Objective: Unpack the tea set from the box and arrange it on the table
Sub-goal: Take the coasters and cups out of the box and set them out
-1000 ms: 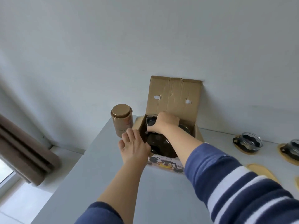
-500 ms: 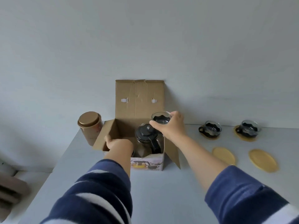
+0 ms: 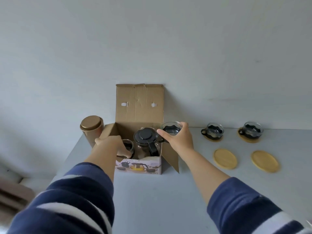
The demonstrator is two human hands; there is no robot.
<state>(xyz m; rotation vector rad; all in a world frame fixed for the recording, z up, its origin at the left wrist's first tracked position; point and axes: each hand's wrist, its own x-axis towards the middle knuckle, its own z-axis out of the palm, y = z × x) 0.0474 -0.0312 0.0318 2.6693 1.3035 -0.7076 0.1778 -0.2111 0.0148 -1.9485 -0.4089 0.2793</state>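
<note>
At the far left of the grey table (image 3: pixel 152 200) stands a gold tin (image 3: pixel 92 130) with its lid on, just beside the left flap of the cardboard box (image 3: pixel 140 105), which sits against the wall with its back flap standing upright. My left hand (image 3: pixel 109 146) reaches down into the left side of the box, fingers curled around a glass cup in the box (image 3: pixel 127 146), which sits low inside against the front wall; I seem to be gripping it, though my wrist hides part of the hold. Right beside that cup, in the middle of the box, stands the glass teapot (image 3: pixel 146 142), upright, with its black lid on and its black handle turned toward me. My right hand (image 3: pixel 179 141) is closed on a lifted glass cup (image 3: pixel 171 130), thumb on the near rim and fingers round the far side, holding it above the box's right edge. Further right, two more cups sit on wooden coasters near the wall: the nearer cup (image 3: pixel 213 132) and the far-right cup (image 3: pixel 252 131). In front of them lie two bare coasters, one (image 3: pixel 225 159) well apart from the other (image 3: pixel 264 161).
</note>
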